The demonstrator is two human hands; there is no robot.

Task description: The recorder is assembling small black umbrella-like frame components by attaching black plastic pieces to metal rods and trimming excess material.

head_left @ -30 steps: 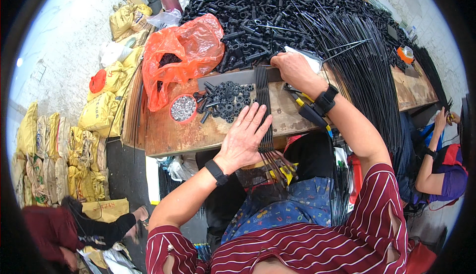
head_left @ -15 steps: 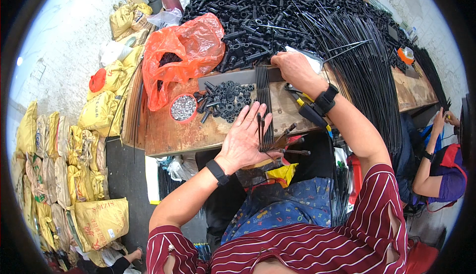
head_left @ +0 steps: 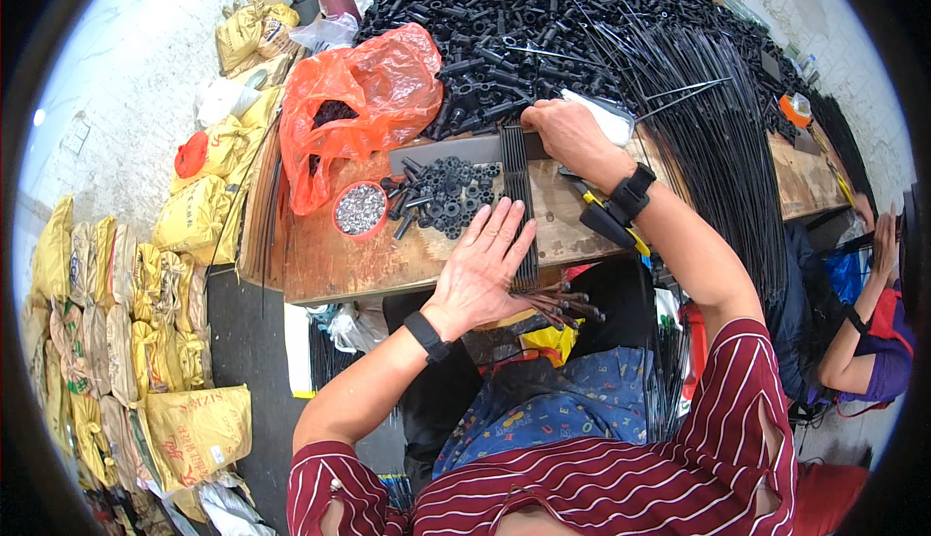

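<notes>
My left hand (head_left: pixel 487 257) lies flat with its fingers stretched out over a row of thin black rods (head_left: pixel 516 169) set side by side on the wooden table (head_left: pixel 388 269). By its thumb, a bunch of dark rod ends (head_left: pixel 567 305) sticks out past the table's near edge. My right hand (head_left: pixel 574 136) is at the far end of the row, its fingers curled together; what they pinch is hidden. Left of the rods lies a pile of small black rings and short tubes (head_left: pixel 448 194). Yellow-and-black pliers (head_left: pixel 606 218) lie under my right wrist.
A red tub of silvery bits (head_left: pixel 360 210) and an orange plastic bag (head_left: pixel 383 90) stand at left. Heaped black tubular parts (head_left: pixel 504 27) cover the far table, with long black rods (head_left: pixel 713 138) at right. Yellow sacks (head_left: pixel 194 429) line the left. Another person's arm (head_left: pixel 863 332) shows at right.
The rod ends by my left thumb have swung down and bunched together. My right hand has shifted slightly left along the far ends. The other person's hands at right have moved.
</notes>
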